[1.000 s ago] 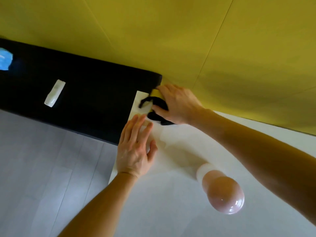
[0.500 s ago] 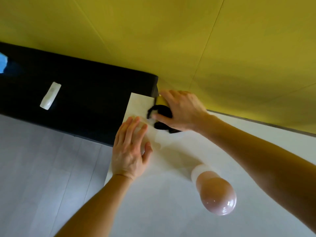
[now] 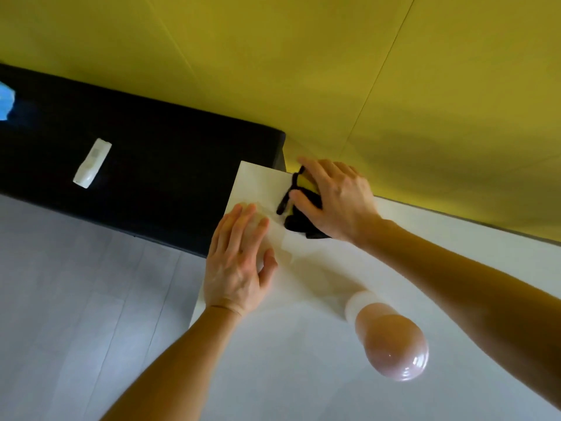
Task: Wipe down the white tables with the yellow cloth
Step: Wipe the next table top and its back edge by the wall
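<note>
Yellow wall (image 3: 303, 71) fills the top, meeting a white bench (image 3: 303, 375) that runs off toward 5 o'clock. At the bench's far corner the right hand (image 3: 337, 202) grips the cloth (image 3: 297, 224) — mostly black here, with a bit of yellow showing under the fingers (image 3: 306, 205), which curl round it. The cloth touches the benchtop, close to the wall. At 7 o'clock from it, the left hand (image 3: 239, 262) lies flat on the bench, fingers straight and together. A glossy pink bulb (image 3: 394, 347) sits at 5 o'clock. A black unit (image 3: 167, 165) at 9 o'clock carries a white strip (image 3: 92, 163) and something blue (image 3: 6, 101) — above grey floor (image 3: 76, 299).
</note>
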The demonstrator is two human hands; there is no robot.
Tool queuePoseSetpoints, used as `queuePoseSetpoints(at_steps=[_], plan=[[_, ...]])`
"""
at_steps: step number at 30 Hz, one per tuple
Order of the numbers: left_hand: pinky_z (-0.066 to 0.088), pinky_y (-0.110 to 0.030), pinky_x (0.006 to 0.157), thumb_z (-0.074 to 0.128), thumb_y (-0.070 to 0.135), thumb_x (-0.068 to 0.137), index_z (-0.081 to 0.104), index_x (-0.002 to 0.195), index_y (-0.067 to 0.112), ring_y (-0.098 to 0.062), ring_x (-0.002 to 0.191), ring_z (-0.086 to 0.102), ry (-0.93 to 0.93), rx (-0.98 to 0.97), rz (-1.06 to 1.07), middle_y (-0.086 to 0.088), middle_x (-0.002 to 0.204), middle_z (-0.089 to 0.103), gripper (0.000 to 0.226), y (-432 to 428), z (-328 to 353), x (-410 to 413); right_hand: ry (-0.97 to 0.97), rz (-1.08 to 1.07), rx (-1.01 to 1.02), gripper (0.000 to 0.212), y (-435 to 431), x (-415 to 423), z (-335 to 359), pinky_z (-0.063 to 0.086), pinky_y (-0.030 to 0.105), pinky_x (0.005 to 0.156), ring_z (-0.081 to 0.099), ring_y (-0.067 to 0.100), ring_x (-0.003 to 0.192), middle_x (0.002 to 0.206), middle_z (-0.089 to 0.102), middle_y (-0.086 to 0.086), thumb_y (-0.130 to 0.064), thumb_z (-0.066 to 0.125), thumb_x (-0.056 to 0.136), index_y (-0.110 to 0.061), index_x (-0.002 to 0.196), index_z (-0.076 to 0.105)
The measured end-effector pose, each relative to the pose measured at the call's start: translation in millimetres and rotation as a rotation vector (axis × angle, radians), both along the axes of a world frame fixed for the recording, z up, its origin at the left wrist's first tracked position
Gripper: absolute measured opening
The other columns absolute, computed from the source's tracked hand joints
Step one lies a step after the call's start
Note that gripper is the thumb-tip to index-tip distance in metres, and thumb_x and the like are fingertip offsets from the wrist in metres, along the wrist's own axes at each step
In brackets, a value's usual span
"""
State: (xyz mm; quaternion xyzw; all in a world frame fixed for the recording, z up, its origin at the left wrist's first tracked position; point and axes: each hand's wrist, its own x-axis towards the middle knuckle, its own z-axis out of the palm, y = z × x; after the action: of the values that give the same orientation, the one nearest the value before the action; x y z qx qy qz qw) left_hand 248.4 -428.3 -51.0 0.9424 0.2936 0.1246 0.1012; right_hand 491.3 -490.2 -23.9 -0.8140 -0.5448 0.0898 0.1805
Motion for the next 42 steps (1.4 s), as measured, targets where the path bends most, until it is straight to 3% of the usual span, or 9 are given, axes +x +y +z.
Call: queuePoseSetpoints(at_steps=[5, 8, 13, 17, 20, 24, 29, 37, 42], plan=[[0.041, -0.056, 0.123, 0.062, 0.031, 0.103, 0.057, 0.155, 0.01, -0.034, 0.161, 0.035, 0.021, -0.007, 0.022, -0.018, 0.164, 0.048, 0.056, -1.1, 3.8, 1.5, 0.112, 0.012, 0.162, 0.053, 74.9, -40.9, -6.8, 0.055, 0.042, 0.092, 0.073, 0.03, 0.108, 0.123, 0.077, -0.004, -0.054, 0.035, 0.113, -0.028, 0.13, 0.079], [0.04, -0.057, 0.124, 0.063, 0.029, 0.102, 0.059, 0.153, 0.009, -0.036, 0.161, 0.033, 0.009, -0.008, 0.011, -0.019, 0.164, 0.048, 0.055, -1.6, 3.5, -0.3, 0.107, 0.051, 0.143, 0.042, 35.8, -20.3, -6.3, 0.058, 0.044, 0.095, 0.07, 0.029, 0.112, 0.131, 0.074, -0.002, -0.041, 0.049, 0.108, -0.026, 0.14, 0.072], [0.041, -0.058, 0.122, 0.059, 0.031, 0.106, 0.064, 0.148, 0.006, -0.037, 0.161, 0.034, -0.009, -0.018, 0.004, -0.019, 0.165, 0.047, 0.049, -1.0, -0.2, -0.1, 0.003, 0.062, -0.02, 0.061, -35.1, 21.6, 3.9, 0.053, 0.047, 0.098, 0.065, 0.038, 0.116, 0.134, 0.069, 0.011, -0.044, 0.046, 0.105, -0.01, 0.155, 0.054], [0.04, -0.058, 0.123, 0.061, 0.029, 0.104, 0.064, 0.148, 0.007, -0.036, 0.161, 0.035, -0.015, -0.015, 0.011, -0.019, 0.163, 0.049, 0.049, -0.8, 1.2, 1.5, 0.008, 0.031, -0.03, 0.068, 37.1, -18.2, -1.1, 0.053, 0.048, 0.098, 0.068, 0.038, 0.114, 0.133, 0.072, 0.008, -0.063, 0.028, 0.111, -0.015, 0.142, 0.065], [0.04, -0.057, 0.123, 0.063, 0.029, 0.102, 0.064, 0.147, 0.009, -0.036, 0.16, 0.036, 0.003, -0.024, 0.025, -0.02, 0.16, 0.052, 0.05, -1.7, 3.2, 2.0, 0.048, 0.06, 0.084, 0.055, 78.5, -39.0, -7.9, 0.056, 0.047, 0.091, 0.072, 0.033, 0.104, 0.123, 0.076, 0.003, -0.051, 0.034, 0.113, -0.017, 0.125, 0.075], [0.039, -0.056, 0.124, 0.064, 0.029, 0.102, 0.063, 0.149, 0.008, -0.036, 0.161, 0.034, -0.004, -0.01, 0.01, -0.019, 0.164, 0.048, 0.052, -2.0, 4.0, 0.7, 0.06, 0.059, 0.052, 0.046, 9.6, -3.8, -3.0, 0.056, 0.044, 0.096, 0.069, 0.032, 0.11, 0.132, 0.073, 0.004, -0.04, 0.045, 0.11, -0.016, 0.14, 0.069], [0.042, -0.059, 0.121, 0.059, 0.03, 0.105, 0.065, 0.146, 0.007, -0.039, 0.159, 0.036, -0.021, -0.003, 0.007, -0.02, 0.164, 0.048, 0.048, -2.9, 2.8, 2.2, -0.036, -0.02, -0.018, 0.044, -74.1, 39.7, 6.1, 0.057, 0.047, 0.091, 0.069, 0.039, 0.105, 0.125, 0.073, 0.008, -0.037, 0.045, 0.106, -0.013, 0.133, 0.07], [0.039, -0.058, 0.124, 0.063, 0.028, 0.103, 0.059, 0.153, 0.009, -0.036, 0.161, 0.034, -0.004, 0.005, 0.001, -0.018, 0.165, 0.047, 0.054, -1.2, 3.3, 3.0, 0.01, 0.074, 0.072, 0.043, 55.8, -23.8, -5.4, 0.056, 0.039, 0.077, 0.071, 0.032, 0.094, 0.11, 0.076, 0.004, -0.043, 0.046, 0.106, -0.015, 0.122, 0.074], [0.038, -0.058, 0.124, 0.053, 0.033, 0.107, 0.061, 0.15, 0.007, -0.04, 0.158, 0.036, 0.017, 0.023, -0.001, -0.02, 0.165, 0.046, 0.051, -0.3, -0.3, 0.2, 0.015, -0.031, 0.009, 0.039, -77.6, 41.6, 2.6, 0.055, 0.043, 0.09, 0.068, 0.037, 0.105, 0.12, 0.073, 0.007, -0.038, 0.049, 0.107, -0.014, 0.13, 0.07]])
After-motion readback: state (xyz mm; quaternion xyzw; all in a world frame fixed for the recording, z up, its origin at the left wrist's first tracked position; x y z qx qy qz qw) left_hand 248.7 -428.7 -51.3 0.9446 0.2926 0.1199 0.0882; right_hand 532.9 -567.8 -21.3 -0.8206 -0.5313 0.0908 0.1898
